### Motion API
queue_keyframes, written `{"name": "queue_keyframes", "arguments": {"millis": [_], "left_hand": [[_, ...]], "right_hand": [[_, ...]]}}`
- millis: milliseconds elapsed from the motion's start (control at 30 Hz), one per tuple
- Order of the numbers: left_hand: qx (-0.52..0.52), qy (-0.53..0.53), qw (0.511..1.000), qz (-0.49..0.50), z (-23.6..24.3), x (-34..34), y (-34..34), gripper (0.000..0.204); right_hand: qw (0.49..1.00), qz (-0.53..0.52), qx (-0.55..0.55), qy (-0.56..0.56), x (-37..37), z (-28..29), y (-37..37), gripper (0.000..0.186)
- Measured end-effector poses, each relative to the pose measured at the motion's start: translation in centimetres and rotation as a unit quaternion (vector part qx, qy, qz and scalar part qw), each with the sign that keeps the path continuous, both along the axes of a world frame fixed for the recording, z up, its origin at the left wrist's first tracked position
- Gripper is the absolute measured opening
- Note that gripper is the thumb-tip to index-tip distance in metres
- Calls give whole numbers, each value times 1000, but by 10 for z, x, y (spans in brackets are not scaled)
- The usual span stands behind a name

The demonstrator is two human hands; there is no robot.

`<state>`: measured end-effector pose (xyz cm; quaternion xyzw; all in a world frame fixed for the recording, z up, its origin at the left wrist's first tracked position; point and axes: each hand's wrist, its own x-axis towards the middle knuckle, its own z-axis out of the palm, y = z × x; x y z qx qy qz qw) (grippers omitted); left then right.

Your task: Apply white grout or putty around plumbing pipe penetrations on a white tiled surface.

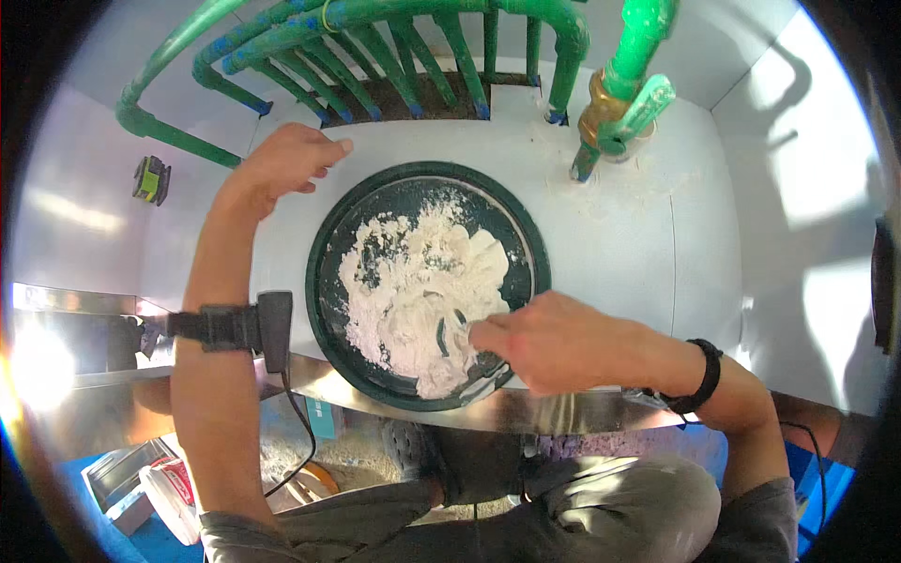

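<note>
A round dark green tray (316, 272) sits on a white surface in front of me. White powder (375, 319) covers much of it, loose and crumbly at the left, with a smoother, paste-like patch (422, 324) near the middle. My right hand (563, 342) is closed over the tray's right side, its fingertips down at the powder. What they grip is mostly hidden; a curved dark green patch shows in the powder beside them. Beyond the tray's upper left edge, my left hand (296, 159) hovers with fingers loosely bent and apart, holding nothing visible.
Green pipes (394, 14) run along the back, their lower ends entering a cutout. A green pipe with a brass valve and green lever (648, 113) stands at the back right. A small green-and-black device (150, 179) is at the left wall. A metal edge (554, 410) borders the near side.
</note>
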<state>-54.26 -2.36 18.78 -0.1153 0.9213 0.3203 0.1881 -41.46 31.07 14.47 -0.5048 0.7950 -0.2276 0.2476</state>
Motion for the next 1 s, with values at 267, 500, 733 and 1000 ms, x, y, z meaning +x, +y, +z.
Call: {"name": "queue_keyframes", "arguments": {"millis": [267, 500, 733, 1000], "left_hand": [[46, 68, 996, -32, -24, 21, -1, 46], [-108, 109, 986, -58, -42, 12, -27, 47], [-208, 100, 968, -100, -48, -3, -46, 59], [-221, 89, 968, -81, -40, -1, -33, 55]], "right_hand": [[995, -19, -40, -84, -8, 0, 1, 25], [890, -198, -144, -386, -31, 30, 39, 27], [812, -464, -299, -190, -60, 83, 129, 19], [865, -439, -244, 5, -191, 74, 126, 33]]}}
